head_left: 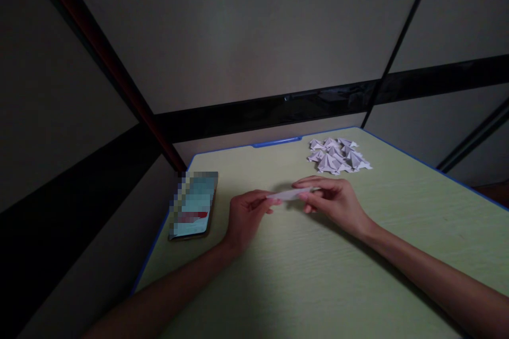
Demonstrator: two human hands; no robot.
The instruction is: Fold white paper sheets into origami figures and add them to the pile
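Observation:
A small white piece of folded paper is stretched between my two hands, a little above the table. Its left end is pinched by my left hand, thumb against fingers. My right hand grips the other end, with the thumb on the near side and the fingers behind. The paper looks narrow and nearly edge-on, so its folds cannot be made out. Beyond my right hand lies a cluster of several folded white paper figures, pointed and ridged.
A phone with a lit, partly blurred screen lies left of my left hand. The pale green table has a blue edge and a blue handle-like strip at the back. Behind it stand light panels with a black band.

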